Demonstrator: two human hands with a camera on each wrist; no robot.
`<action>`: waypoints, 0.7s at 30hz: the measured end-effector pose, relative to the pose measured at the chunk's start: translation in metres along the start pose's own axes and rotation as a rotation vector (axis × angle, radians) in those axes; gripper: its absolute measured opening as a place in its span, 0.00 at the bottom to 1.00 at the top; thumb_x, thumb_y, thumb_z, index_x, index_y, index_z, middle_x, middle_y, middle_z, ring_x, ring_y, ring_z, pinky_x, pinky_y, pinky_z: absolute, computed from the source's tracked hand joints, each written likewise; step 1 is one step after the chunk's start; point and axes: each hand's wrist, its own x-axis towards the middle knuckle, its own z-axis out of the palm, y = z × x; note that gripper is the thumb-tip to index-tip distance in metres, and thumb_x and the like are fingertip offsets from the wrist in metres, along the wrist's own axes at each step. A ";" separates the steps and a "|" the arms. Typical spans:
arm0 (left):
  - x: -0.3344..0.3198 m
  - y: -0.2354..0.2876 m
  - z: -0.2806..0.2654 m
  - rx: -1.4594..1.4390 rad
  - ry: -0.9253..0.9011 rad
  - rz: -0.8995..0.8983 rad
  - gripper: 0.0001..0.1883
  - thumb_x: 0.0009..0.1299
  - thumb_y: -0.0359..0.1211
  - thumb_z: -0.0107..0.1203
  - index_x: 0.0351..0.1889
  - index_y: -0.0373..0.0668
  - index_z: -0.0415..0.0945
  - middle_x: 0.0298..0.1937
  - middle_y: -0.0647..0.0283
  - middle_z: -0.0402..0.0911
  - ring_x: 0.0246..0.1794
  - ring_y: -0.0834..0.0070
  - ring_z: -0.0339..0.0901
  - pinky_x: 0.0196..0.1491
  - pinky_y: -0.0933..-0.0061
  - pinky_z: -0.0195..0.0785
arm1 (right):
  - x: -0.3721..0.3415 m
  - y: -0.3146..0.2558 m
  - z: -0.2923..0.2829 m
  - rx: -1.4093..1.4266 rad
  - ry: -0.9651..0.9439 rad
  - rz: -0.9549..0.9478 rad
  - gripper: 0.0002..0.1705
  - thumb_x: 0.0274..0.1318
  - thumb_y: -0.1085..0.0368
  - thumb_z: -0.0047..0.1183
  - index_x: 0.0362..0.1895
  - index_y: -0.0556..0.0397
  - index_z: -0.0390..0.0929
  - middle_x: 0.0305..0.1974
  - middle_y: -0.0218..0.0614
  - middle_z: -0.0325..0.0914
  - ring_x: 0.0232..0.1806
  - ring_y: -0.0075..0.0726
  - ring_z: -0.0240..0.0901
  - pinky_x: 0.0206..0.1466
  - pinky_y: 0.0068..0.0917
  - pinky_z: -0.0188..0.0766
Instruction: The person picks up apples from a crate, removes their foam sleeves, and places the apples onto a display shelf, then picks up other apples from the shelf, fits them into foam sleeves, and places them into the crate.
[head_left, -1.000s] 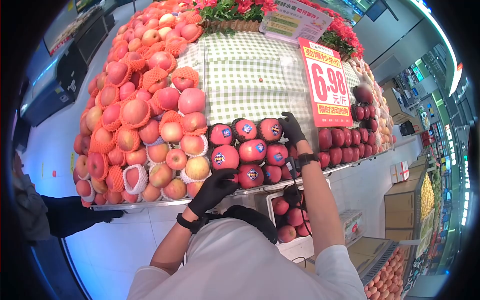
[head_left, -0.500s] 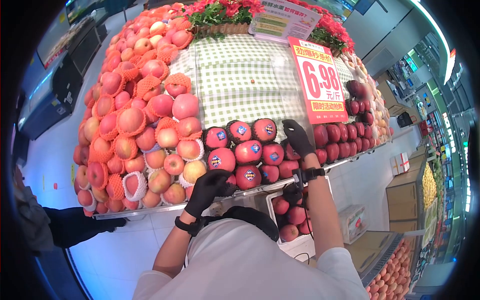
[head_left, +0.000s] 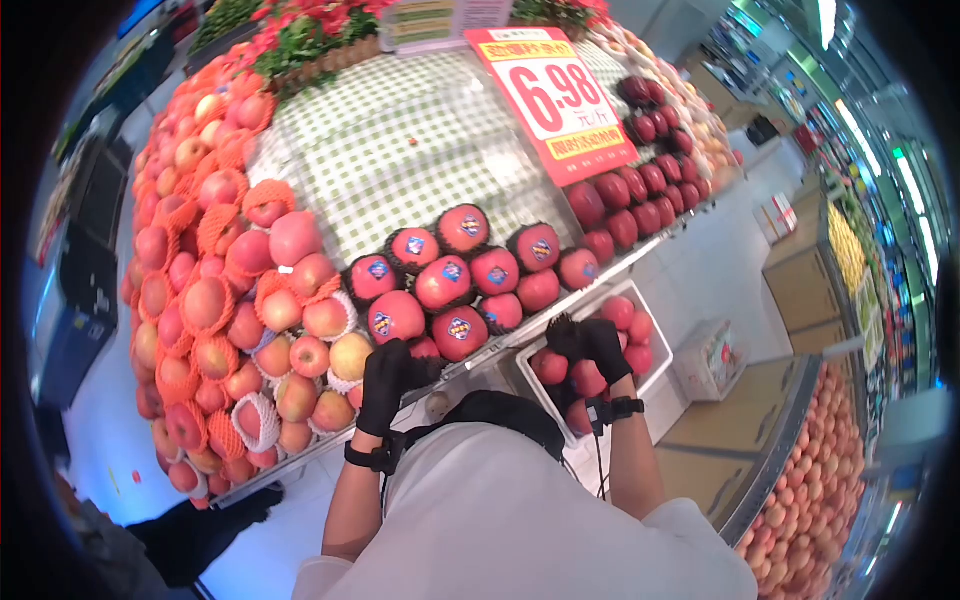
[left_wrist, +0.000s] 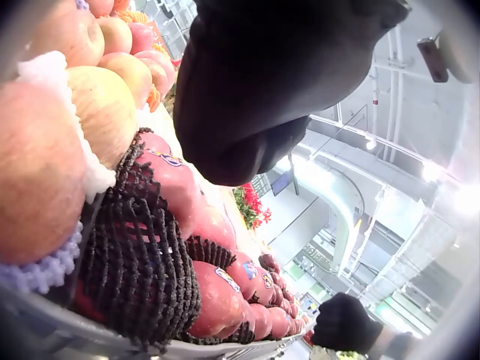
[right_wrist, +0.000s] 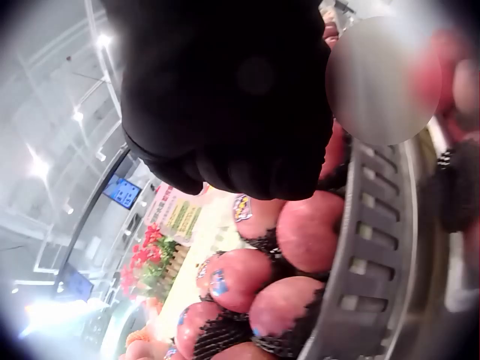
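Note:
My black-gloved left hand [head_left: 388, 385] is at the front left of the sticker-marked red apples [head_left: 445, 283]. Close beside it, at the shelf edge, sits an apple in black foam netting [left_wrist: 139, 262]; its fingers hang loosely curled above that apple in the left wrist view. My gloved right hand [head_left: 603, 348] is over a white crate [head_left: 655, 372] of red apples [head_left: 588, 378] below the shelf. Dark, bristly netting [head_left: 563, 335] shows right at its fingertips. The back of the glove hides the fingers, and I cannot tell whether they grip it.
A metal rail [right_wrist: 349, 277] edges the display. Apples in orange netting [head_left: 205, 300] pile up on the left, dark red apples [head_left: 640, 205] on the right. Behind are a checked cloth [head_left: 370, 140] and a price sign [head_left: 550, 100]. A shopper's dark clothing [head_left: 190, 540] shows at lower left.
My right hand has left the right end of the sticker-marked apples and come down over the crate. My left hand stays by the front-left netted apple. The head view has turned right.

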 end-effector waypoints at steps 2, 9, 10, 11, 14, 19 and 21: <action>0.004 -0.012 0.000 0.011 -0.013 -0.012 0.16 0.76 0.35 0.44 0.24 0.42 0.65 0.22 0.69 0.65 0.24 0.81 0.65 0.28 0.72 0.59 | 0.005 0.062 -0.016 -0.016 0.067 0.436 0.13 0.64 0.65 0.47 0.25 0.49 0.76 0.20 0.23 0.68 0.19 0.22 0.62 0.18 0.27 0.57; 0.024 -0.038 0.006 0.546 -0.077 0.270 0.20 0.78 0.41 0.41 0.22 0.46 0.62 0.20 0.74 0.59 0.20 0.85 0.54 0.24 0.77 0.48 | -0.056 0.180 -0.043 -0.819 -0.032 -0.184 0.04 0.58 0.66 0.52 0.35 0.50 0.78 0.23 0.40 0.75 0.21 0.39 0.71 0.24 0.39 0.67; 0.024 -0.037 0.009 0.316 -0.084 0.143 0.19 0.78 0.40 0.42 0.22 0.46 0.62 0.20 0.74 0.59 0.20 0.84 0.55 0.24 0.77 0.48 | -0.065 0.188 -0.041 -0.932 -0.053 -0.261 0.05 0.51 0.71 0.52 0.35 0.49 0.74 0.26 0.45 0.76 0.29 0.51 0.77 0.30 0.44 0.71; 0.023 -0.021 0.016 0.087 -0.089 0.012 0.19 0.77 0.40 0.42 0.23 0.46 0.62 0.20 0.74 0.59 0.20 0.84 0.55 0.24 0.77 0.49 | -0.070 0.190 -0.039 -0.933 -0.062 -0.227 0.06 0.50 0.71 0.52 0.35 0.49 0.74 0.26 0.44 0.76 0.30 0.51 0.77 0.30 0.45 0.71; 0.029 -0.017 0.022 -0.158 -0.098 -0.153 0.09 0.66 0.28 0.51 0.24 0.42 0.63 0.20 0.65 0.62 0.20 0.73 0.61 0.25 0.73 0.55 | -0.084 0.190 -0.028 -0.892 -0.050 -0.132 0.06 0.46 0.72 0.55 0.30 0.50 0.73 0.25 0.43 0.77 0.31 0.51 0.77 0.30 0.44 0.72; 0.040 -0.010 0.042 0.534 -0.156 0.498 0.07 0.61 0.20 0.53 0.29 0.40 0.67 0.21 0.62 0.65 0.20 0.67 0.65 0.26 0.71 0.60 | -0.103 0.171 -0.037 -0.603 -0.089 0.016 0.06 0.43 0.72 0.56 0.30 0.51 0.81 0.28 0.37 0.80 0.28 0.43 0.79 0.29 0.38 0.74; 0.042 0.006 0.052 0.625 -0.177 0.644 0.07 0.60 0.19 0.52 0.32 0.40 0.69 0.22 0.61 0.67 0.20 0.67 0.66 0.27 0.71 0.62 | -0.111 0.176 -0.039 -0.623 -0.070 -0.024 0.09 0.39 0.74 0.57 0.31 0.51 0.82 0.29 0.36 0.81 0.29 0.40 0.80 0.30 0.36 0.75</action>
